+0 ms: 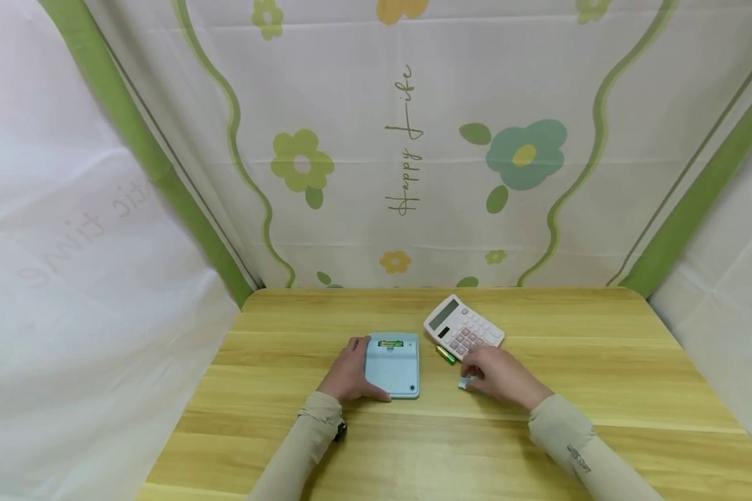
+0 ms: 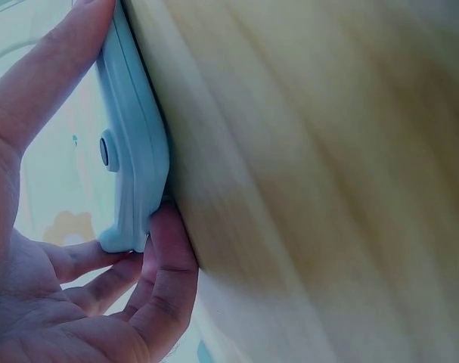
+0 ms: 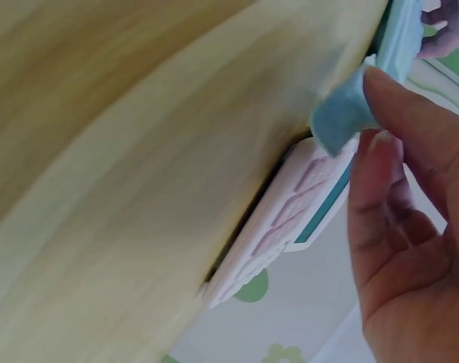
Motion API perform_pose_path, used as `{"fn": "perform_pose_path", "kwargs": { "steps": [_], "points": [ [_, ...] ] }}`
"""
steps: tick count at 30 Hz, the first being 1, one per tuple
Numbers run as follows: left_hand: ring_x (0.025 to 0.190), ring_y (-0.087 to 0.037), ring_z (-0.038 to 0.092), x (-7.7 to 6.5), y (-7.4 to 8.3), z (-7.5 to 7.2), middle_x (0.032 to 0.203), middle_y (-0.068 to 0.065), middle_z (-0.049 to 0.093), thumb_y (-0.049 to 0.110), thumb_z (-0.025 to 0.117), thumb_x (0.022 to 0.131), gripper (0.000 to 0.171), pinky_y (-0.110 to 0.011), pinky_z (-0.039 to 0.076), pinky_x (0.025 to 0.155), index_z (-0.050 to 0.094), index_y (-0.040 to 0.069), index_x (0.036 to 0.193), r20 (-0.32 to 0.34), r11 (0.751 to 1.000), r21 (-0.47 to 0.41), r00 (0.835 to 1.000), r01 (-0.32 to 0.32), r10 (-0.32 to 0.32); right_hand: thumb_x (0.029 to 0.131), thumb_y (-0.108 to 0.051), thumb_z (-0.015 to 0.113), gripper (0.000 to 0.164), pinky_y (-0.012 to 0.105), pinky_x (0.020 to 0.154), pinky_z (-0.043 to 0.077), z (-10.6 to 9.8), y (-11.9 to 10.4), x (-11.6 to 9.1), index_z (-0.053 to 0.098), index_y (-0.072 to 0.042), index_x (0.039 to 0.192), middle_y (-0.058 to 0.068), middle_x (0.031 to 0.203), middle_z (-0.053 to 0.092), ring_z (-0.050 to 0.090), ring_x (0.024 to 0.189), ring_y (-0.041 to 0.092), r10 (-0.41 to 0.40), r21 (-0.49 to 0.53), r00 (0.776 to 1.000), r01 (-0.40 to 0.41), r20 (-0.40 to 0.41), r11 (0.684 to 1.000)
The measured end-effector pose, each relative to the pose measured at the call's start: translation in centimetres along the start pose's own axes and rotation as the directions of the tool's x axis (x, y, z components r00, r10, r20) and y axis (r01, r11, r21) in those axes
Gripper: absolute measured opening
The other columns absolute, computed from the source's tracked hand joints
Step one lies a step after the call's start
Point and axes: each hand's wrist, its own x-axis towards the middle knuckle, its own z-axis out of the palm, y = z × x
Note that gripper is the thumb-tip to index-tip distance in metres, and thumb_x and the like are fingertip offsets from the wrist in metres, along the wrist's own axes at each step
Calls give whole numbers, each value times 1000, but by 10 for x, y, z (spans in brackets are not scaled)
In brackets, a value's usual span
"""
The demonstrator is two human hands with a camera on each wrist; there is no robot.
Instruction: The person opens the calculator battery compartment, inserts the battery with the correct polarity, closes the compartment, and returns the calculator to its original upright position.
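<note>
A light blue calculator (image 1: pixel 391 372) lies back side up on the table, a green battery (image 1: pixel 390 344) showing in its uncovered slot. My left hand (image 1: pixel 346 376) grips its left side, thumb along the near edge and fingers curled at the far edge; the left wrist view shows the calculator's side (image 2: pixel 142 144) between them. Between thumb and fingertips, my right hand (image 1: pixel 498 374) pinches a small light blue battery cover (image 3: pixel 339 117), just above the table. Beyond that hand lies a loose green battery (image 1: pixel 445 355), beside a pink calculator (image 1: pixel 454 322) with its keys up.
The wooden table (image 1: pixel 539 459) ends at the back against a white curtain (image 1: pixel 357 223) with printed flowers. More white fabric (image 1: pixel 100 278) hangs at the left and right sides. A small dark object (image 1: pixel 340 431) shows by the left sleeve.
</note>
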Motion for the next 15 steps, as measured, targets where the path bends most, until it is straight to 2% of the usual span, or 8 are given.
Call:
{"fn": "perform_pose_path", "kwargs": {
  "steps": [10,15],
  "points": [
    [137,-36,48,0,3,-1,157,-19,40,48,102,58,133,-51,44,117,30,4,161,6,1000,-2,1000,6,-6,84,-10,86,11,18,68,53,-7,-6,10,79,-18,83,-7,87,61,56,78,5,-67,137,991,83,-120,987],
    [138,-36,47,-1,3,-1,158,-19,40,46,102,58,132,-51,43,117,30,4,161,2,1000,-8,1000,16,-16,85,-7,85,11,19,70,57,-9,-12,15,81,-17,87,-6,92,68,63,83,7,-105,155,978,134,-180,979]
  ]
}}
